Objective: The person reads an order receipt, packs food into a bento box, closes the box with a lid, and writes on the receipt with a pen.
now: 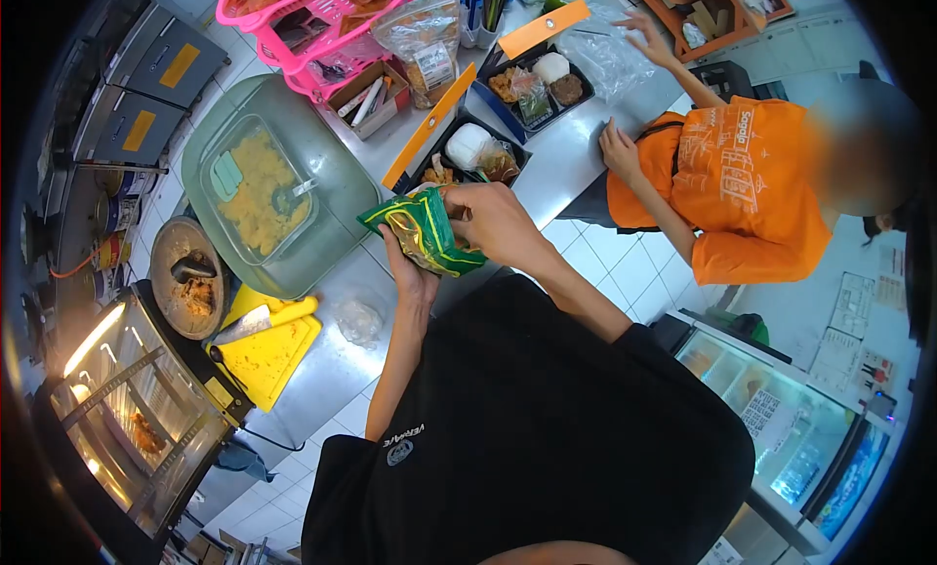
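Note:
My left hand [414, 278] is wrapped round the lower left side of a green and yellow plastic packet [447, 257], held up in front of my chest. My right hand [500, 223] is at the packet's open top, its fingers curled and partly hidden at the opening; what they pinch does not show. Just beyond the packet lies an open meal box [506, 165] with white rice, fried food and a small wrapped portion. A second open meal box [535, 114] with similar food stands farther along the steel counter [566, 160].
On the left are a green lidded tub [342, 214], a yellow cutting board [278, 355] with a knife [244, 326], a stone mortar [166, 272] and a lit food warmer [98, 321]. Pink baskets [293, 48] stand behind. A co-worker in an orange shirt [747, 189] reaches over the counter's right side.

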`<state>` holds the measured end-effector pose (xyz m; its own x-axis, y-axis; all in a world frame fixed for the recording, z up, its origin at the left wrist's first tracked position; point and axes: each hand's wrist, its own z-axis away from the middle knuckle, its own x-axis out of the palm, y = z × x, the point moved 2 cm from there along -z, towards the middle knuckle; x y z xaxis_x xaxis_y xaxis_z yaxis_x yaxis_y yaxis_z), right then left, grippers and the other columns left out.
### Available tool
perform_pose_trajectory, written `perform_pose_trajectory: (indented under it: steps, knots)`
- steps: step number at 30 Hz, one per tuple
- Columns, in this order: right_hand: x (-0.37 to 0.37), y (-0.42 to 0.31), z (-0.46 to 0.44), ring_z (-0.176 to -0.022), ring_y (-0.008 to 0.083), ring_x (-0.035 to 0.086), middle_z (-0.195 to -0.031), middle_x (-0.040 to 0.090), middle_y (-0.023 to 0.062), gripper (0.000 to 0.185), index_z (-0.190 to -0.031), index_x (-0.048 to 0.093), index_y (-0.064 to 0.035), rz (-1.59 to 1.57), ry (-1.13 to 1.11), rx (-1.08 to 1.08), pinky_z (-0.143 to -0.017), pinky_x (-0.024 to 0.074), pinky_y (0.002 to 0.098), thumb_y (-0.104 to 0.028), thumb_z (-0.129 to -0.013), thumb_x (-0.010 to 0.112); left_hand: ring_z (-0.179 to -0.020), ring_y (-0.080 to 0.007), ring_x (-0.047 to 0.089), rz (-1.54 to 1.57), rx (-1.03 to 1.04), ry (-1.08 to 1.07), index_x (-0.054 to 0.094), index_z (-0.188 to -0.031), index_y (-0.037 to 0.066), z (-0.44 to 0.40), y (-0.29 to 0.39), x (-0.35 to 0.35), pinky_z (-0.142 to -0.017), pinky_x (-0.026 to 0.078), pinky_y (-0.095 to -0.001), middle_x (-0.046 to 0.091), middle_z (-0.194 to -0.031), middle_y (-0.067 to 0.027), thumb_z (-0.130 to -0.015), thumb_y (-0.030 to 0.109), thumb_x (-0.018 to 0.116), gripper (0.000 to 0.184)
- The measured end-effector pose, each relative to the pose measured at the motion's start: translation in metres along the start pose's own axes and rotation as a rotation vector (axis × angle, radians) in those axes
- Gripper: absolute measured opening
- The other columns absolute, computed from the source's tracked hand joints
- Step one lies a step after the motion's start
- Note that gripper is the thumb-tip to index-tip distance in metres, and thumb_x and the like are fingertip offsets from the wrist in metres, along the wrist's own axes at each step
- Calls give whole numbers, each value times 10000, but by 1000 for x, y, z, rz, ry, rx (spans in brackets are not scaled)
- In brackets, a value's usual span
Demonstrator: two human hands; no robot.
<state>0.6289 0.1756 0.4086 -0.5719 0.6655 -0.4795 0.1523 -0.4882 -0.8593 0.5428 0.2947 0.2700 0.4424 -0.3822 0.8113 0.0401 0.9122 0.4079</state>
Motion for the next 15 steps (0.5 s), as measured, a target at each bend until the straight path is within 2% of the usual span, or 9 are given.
perform_pose_trajectory:
  steps: [2, 4, 5, 7, 10, 12, 13, 14, 15]
  knots:
    - [-4, 6, -5, -746, 350, 664, -849, 657, 202, 120, -841, 639, 43, -19, 31, -61, -673, 515, 391, -59, -803, 689, -1187, -232, 572, 2, 17, 36, 473, -1363, 121, -3, -1, 6, -1004, 482, -424, 581, -1300, -70, -999, 613, 332, 628]
    - [-15, 11, -7, -662, 222, 660, -798, 664, 131, 113, -899, 639, 22, -31, 6, -116, -609, 519, 334, -71, -854, 684, -1164, -226, 591, 7, 33, 77, 461, -1370, 110, -5, -3, 9, -973, 512, -409, 584, -1292, -77, -1001, 611, 328, 636]
    - [-24, 12, -8, -662, 222, 660, -798, 664, 131, 113, -899, 639, 22, -27, 0, -114, -609, 519, 334, -71, -854, 684, -1164, -230, 589, 14, 32, 88, 459, -1374, 109, -7, -3, 8, -977, 508, -416, 584, -1294, -80, -999, 612, 333, 640]
    - [-46, 18, -6, -660, 120, 632, -774, 650, 60, 142, -987, 614, -3, -404, -13, 151, -563, 513, 271, -108, -910, 670, -1159, -242, 588, 14, 10, 65, 456, -1384, 106, -11, 0, -4, -994, 492, -429, 583, -1295, -89, -994, 615, 351, 650]
    - [-97, 73, -23, -670, 109, 624, -821, 654, 72, 195, -1084, 569, -7, -523, 291, 160, -524, 516, 247, -122, -944, 640, -1153, -243, 589, 49, 15, 122, 462, -1376, 104, -15, -1, -11, -1003, 482, -435, 587, -1285, -89, -991, 613, 365, 646]
    - [-127, 153, -48, -613, 118, 630, -812, 674, 86, 210, -1113, 573, 5, -293, 529, 157, -500, 528, 260, -115, -949, 624, -1150, -246, 589, 68, 11, 120, 470, -1368, 100, -11, 2, -8, -1002, 481, -437, 590, -1278, -91, -994, 608, 365, 640]
    - [-139, 183, -60, -588, 133, 645, -811, 688, 101, 207, -1084, 597, 18, -175, 610, 253, -502, 538, 268, -128, -942, 634, -1147, -248, 590, 86, 7, 114, 478, -1360, 96, -10, 5, -6, -1001, 480, -439, 593, -1271, -94, -996, 603, 366, 634]
    - [-147, 199, -69, -588, 133, 645, -811, 688, 101, 207, -1084, 597, 18, -179, 601, 248, -502, 538, 268, -128, -942, 634, -1147, -248, 590, 86, 17, 118, 478, -1360, 96, -9, 7, -11, -1001, 480, -439, 593, -1271, -94, -996, 603, 366, 634]
    - [-153, 212, -77, -578, 145, 655, -801, 692, 108, 205, -1069, 607, 24, -157, 613, 343, -506, 545, 272, -122, -928, 639, -1147, -248, 587, 69, 21, 76, 485, -1351, 90, -7, 8, -17, -999, 479, -438, 593, -1267, -97, -1000, 598, 362, 629]
